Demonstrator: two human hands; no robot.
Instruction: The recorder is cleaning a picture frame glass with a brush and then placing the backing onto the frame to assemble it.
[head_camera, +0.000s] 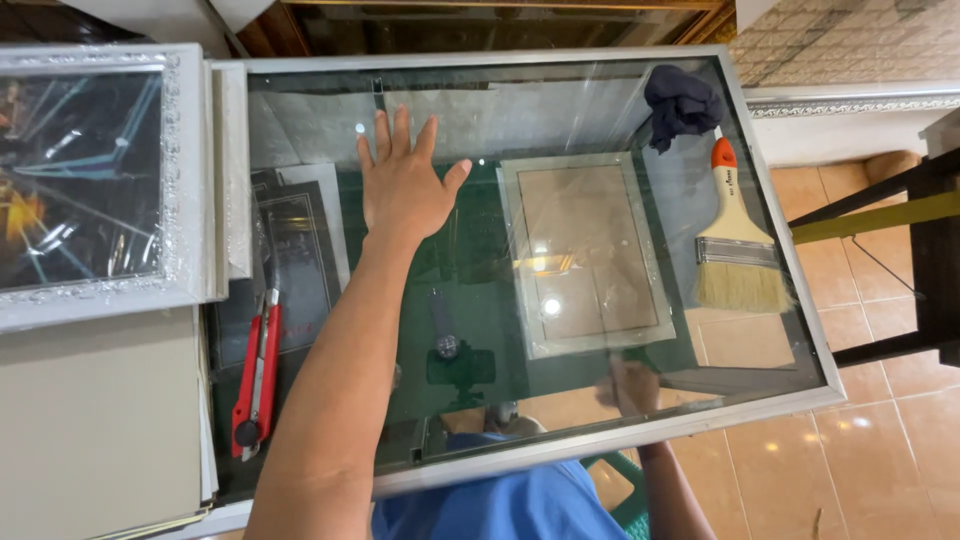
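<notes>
A large glass pane (560, 120) in a thin silver frame lies flat, filling most of the view, long axis running left-right, its near-right corner jutting out over the tiled floor (880, 460). The left hand (405, 185) rests palm-down on the glass toward the far-left part, fingers (384, 135) spread apart & pointing away from the body, clamped on nothing; the forearm stretches back across the pane. The right hand (632, 385) sits beneath the near edge, seen through the glass, seemingly propping the pane from below; whether its fingers are apart or curled can't be told. So the pane lies under the left hand & over the right, w/ the left reaching farther across it.

On the glass, right side: a wide paintbrush (738, 250) w/ orange-tipped handle, bristles toward the near edge, & a dark blue rag (682, 105) just beyond it. Under the glass, centre: a small pale picture frame (588, 255). Left of the pane, a red box cutter (258, 375) lies lengthwise near-far on the tabletop, beside a stack of grey boards (95, 420) & an ornate silver-framed picture (90, 180).
</notes>
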